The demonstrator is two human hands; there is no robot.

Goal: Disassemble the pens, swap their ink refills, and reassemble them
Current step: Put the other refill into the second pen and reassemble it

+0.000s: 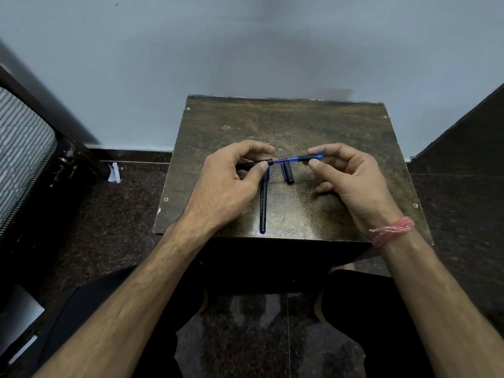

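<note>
While my left hand [231,178] pinches the barrel [252,165] and my right [346,173] the refill's [286,160] grip [309,157], table [341,126] edges stay near; wall [245,50] behind.

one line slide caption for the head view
Left hand grips a black pen barrel while the right hand holds the grip section, blue refill exposed between them.

I saw a black pen barrel [252,165] held level above the tabletop, with a blue ink refill [286,160] stretching from its open end to a black grip section [309,157]. Beneath them a second black pen [263,203] lay pointing toward me, and just beside it a short black cap [288,173] rested.
</note>
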